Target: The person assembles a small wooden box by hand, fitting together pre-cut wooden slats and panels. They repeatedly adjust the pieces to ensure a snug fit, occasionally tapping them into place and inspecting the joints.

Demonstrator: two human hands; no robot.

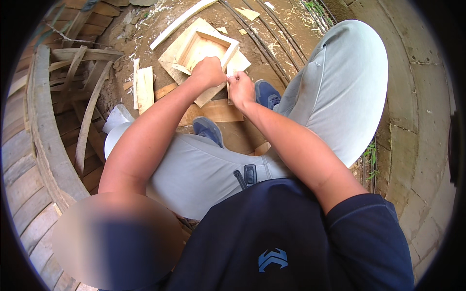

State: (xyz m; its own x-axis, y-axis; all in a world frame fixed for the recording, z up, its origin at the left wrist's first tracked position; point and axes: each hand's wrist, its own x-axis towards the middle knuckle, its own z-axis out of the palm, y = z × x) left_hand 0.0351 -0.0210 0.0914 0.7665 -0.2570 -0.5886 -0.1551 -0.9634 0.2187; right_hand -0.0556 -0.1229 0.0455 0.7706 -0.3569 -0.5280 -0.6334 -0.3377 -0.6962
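A shallow square frame of pale wood point(219, 38) rests tilted on a flat square board point(171, 54) on the ground before me. My left hand point(209, 72) is closed in a fist at the frame's near side; whatever it grips is hidden by the fingers. Close beside it, my right hand point(241, 89) is closed, thumb and fingertips pinched together. A pale strip of wood point(229, 71) shows at those fingertips, but whether they hold it or something small against it I cannot make out. The two hands almost touch.
Loose boards point(145, 89) lie left of the square board, and a flat plank point(221, 111) lies nearer me. A long pale strip point(179, 23) and dark rods point(257, 39) lie beyond. My shoes point(208, 130) flank the work. A slatted wooden structure point(41, 116) stands left.
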